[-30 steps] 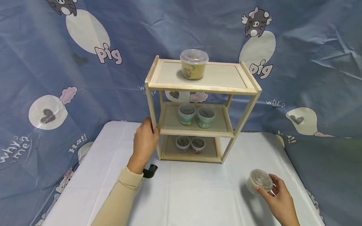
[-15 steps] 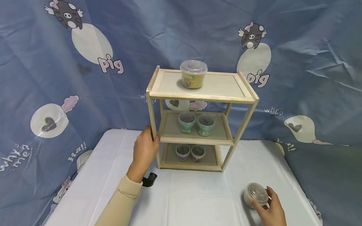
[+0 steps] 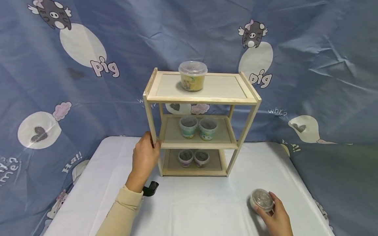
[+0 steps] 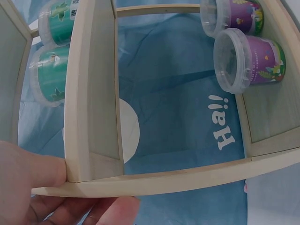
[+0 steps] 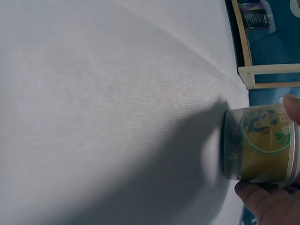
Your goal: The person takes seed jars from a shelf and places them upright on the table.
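Note:
My left hand (image 3: pixel 144 159) grips the left front post of a three-tier wooden rack (image 3: pixel 227 87), thumb by the middle shelf; the left wrist view shows the fingers (image 4: pixel 112 213) beyond the post. At the lower right of the head view, my right hand (image 3: pixel 277 216) holds a clear lidded plastic tub (image 3: pixel 261 200) between thumb and fingers. The right wrist view shows a yellow label on this tub (image 5: pixel 267 145), its base close over the white tablecloth (image 5: pixel 93 117). A similar yellow tub (image 3: pixel 192 80) stands on the rack's top shelf.
Two teal-labelled tubs (image 3: pixel 188 129) (image 3: pixel 208 130) sit side by side on the middle shelf. Below them, two smaller purple-labelled tubs (image 3: pixel 185 159) (image 3: pixel 201 159) share the bottom shelf. A blue cloth with pig prints (image 3: pixel 206 39) hangs behind and beside the table.
My right hand has brought the tub a little left and down toward the tablecloth. The head view has shifted somewhat. My left hand keeps its grip on the rack's post.

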The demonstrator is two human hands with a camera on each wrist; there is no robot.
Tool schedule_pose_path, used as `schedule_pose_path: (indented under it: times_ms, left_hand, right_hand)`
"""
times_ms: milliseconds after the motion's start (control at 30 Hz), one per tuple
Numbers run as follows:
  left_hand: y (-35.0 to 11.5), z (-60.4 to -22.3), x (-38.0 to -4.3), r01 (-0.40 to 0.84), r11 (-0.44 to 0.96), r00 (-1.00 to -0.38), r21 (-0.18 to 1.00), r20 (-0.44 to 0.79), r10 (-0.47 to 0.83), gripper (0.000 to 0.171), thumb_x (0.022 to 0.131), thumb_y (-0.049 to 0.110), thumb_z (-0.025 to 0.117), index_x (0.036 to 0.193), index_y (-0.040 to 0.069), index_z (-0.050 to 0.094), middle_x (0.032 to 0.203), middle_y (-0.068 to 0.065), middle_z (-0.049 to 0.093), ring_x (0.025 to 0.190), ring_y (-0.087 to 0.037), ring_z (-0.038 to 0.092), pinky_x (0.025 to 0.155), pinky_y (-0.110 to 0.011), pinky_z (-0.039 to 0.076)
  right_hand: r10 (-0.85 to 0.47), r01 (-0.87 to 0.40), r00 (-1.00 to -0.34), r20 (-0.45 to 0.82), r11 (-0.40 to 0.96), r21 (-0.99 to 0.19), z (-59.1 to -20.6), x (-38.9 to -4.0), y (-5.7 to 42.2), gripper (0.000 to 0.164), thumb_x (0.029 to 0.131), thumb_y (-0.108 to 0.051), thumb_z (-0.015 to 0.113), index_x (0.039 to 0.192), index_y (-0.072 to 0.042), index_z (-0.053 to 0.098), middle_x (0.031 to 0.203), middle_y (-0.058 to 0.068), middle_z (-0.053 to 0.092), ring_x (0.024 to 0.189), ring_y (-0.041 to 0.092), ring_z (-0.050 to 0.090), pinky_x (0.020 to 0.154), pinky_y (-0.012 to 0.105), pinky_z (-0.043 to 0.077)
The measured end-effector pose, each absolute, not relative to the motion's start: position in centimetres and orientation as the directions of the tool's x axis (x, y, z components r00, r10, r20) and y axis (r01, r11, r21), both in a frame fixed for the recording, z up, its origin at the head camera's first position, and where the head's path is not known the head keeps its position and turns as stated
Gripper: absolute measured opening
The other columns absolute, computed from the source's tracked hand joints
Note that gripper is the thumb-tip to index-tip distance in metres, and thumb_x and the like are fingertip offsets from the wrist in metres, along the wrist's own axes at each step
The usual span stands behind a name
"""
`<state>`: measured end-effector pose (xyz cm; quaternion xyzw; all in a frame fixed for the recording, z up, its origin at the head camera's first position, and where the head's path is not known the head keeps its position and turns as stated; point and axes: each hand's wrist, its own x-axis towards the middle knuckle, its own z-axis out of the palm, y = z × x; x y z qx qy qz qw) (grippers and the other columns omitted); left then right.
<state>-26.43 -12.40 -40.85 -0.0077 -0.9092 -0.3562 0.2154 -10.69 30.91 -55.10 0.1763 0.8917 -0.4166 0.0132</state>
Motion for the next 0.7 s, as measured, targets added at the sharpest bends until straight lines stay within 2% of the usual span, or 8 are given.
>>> schedule_pose_path:
  times_ms: [200,333,433,700]
  left_hand:
    - [-12.8,-40.7,-26.3,0.164,0.754,-0.908,0.636,0.396,-0.137,0.022,0.1,0.019,0.071,0.105,0.001,0.059,0.088,-0.014,0.063,0.073,-0.037,0.067,0.059,-0.052,0.053]
    - [-12.8,-40.7,-26.4,0.173,0.754,-0.904,0.634,0.406,-0.134,0.021,0.099,0.018,0.072,0.104,0.002,0.059,0.086,-0.013,0.063,0.071,-0.036,0.067,0.058,-0.051,0.053]
    - [-12.8,-40.8,-26.4,0.174,0.754,-0.904,0.634,0.406,-0.133,0.022,0.099,0.018,0.072,0.104,0.001,0.059,0.086,-0.013,0.063,0.071,-0.035,0.067,0.058,-0.051,0.053]
    - [-12.8,-41.0,-26.5,0.181,0.752,-0.899,0.634,0.416,-0.135,0.021,0.099,0.017,0.072,0.104,0.001,0.059,0.086,-0.014,0.063,0.07,-0.036,0.066,0.058,-0.051,0.053]
  right_hand:
    - [0.296,0.338,-0.935,-0.193,0.592,-0.732,-55.1,-10.7,30.6,0.114,0.091,-0.045,0.081,0.16,0.012,0.01,0.156,0.043,0.027,0.138,0.059,0.038,0.105,0.056,0.045]
    - [0.28,0.337,-0.938,-0.205,0.59,-0.733,-54.2,-10.9,30.9,0.127,0.089,-0.051,0.081,0.162,0.007,-0.004,0.163,0.039,0.015,0.145,0.059,0.026,0.114,0.06,0.034]
    - [0.29,0.32,-0.941,-0.172,0.607,-0.727,-52.8,-11.2,31.0,0.13,0.089,-0.055,0.08,0.163,0.005,-0.008,0.166,0.036,0.009,0.148,0.059,0.019,0.116,0.067,0.025]
    - [0.334,0.26,-0.942,-0.034,0.66,-0.704,-48.4,-12.1,30.6,0.122,0.09,-0.059,0.078,0.167,-0.004,0.001,0.169,0.03,0.013,0.145,0.063,0.023,0.109,0.076,0.027]
